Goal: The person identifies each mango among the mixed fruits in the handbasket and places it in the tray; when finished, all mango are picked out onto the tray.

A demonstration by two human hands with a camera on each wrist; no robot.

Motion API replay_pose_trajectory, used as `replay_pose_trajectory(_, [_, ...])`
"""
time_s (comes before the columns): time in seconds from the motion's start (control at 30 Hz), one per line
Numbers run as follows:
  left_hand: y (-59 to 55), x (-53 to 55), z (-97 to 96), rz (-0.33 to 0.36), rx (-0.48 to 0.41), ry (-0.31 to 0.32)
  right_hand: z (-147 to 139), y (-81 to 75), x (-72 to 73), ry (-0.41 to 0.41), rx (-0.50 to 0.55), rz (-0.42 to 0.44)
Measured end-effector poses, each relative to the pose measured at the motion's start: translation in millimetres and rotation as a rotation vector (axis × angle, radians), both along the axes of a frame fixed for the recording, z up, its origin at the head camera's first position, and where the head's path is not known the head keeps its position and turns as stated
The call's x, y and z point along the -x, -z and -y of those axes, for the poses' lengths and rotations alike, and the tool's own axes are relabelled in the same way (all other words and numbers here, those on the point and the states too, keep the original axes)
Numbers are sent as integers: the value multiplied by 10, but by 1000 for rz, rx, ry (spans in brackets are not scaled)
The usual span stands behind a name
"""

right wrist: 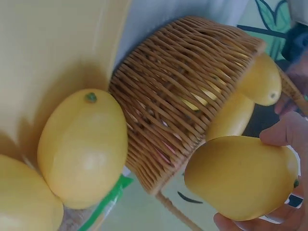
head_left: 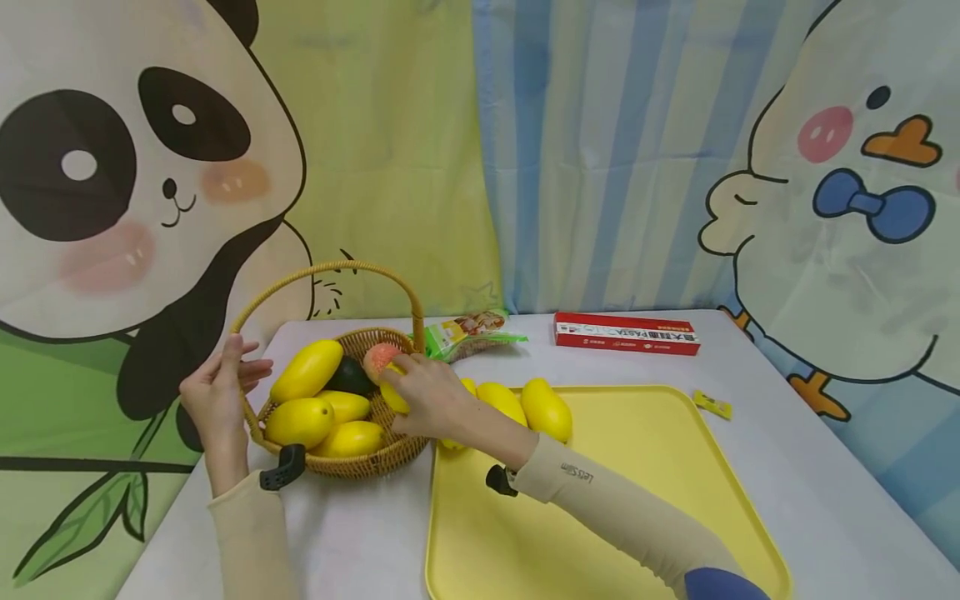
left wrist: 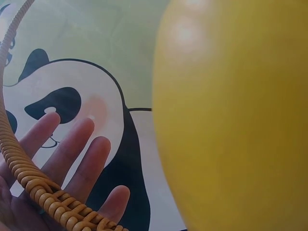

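- Two bare hands flank a wicker basket (head_left: 360, 467), one at each side; the basket is the landmark for these notes.
- Left hand (head_left: 219, 392): outside the basket's left rim, by the foot of its tall handle (head_left: 356, 265). Its fingers (left wrist: 72, 144) are spread and grasp nothing; the handle crosses in front of the palm. Contact cannot be told. Probably posted there to steady the wicker.
- Right hand (head_left: 435, 396): at the basket's right rim, its fingers and thumb gripping a yellow fruit (right wrist: 240, 178) from opposite sides. That hold likely suits a smooth, rounded body that could slip. The fruit sits high at the rim, perhaps to clear the wall.
- Inside the basket: four yellow fruits (head_left: 304, 371), a dark green piece (head_left: 349, 377) among them, and a pinkish round one (head_left: 380, 359) toward the back. They lean on one another; the curved wall presumably stops them rolling out.
- Right of the basket: a yellow tray (head_left: 600, 500) with more yellow fruits (head_left: 547, 410) grouped at its basket-side far corner, within easy reach; the right arm hides part of the group.
- Behind and right of the basket, on the bench (head_left: 360, 533): a green packet (head_left: 450, 336), then, farther right, a red box (head_left: 626, 333).
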State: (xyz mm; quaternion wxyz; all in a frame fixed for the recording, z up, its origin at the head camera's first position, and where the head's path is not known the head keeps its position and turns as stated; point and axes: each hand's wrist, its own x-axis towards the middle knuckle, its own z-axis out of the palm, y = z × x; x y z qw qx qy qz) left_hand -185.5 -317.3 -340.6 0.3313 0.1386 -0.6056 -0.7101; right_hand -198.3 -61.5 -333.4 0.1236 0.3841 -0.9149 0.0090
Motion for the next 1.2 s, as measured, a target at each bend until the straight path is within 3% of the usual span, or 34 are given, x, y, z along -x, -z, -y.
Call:
replay_pose_trajectory(0.3, [-7, -4, 4, 11, 0, 1, -397, -165, -60, 0, 177, 30])
replay_pose_trajectory(0.6, [-29, -24, 6, 45, -33, -9, -962, -150, -124, 16, 324, -52])
replay_pose_trajectory(0.97, [-30, -34, 5, 45, -38, -6, -1617, -26, -203, 139, 382, -49])
replay_pose_trajectory(1.2, [-26, -29, 3, 55, -39, -3, -1911, 149, -243, 156, 438, -86])
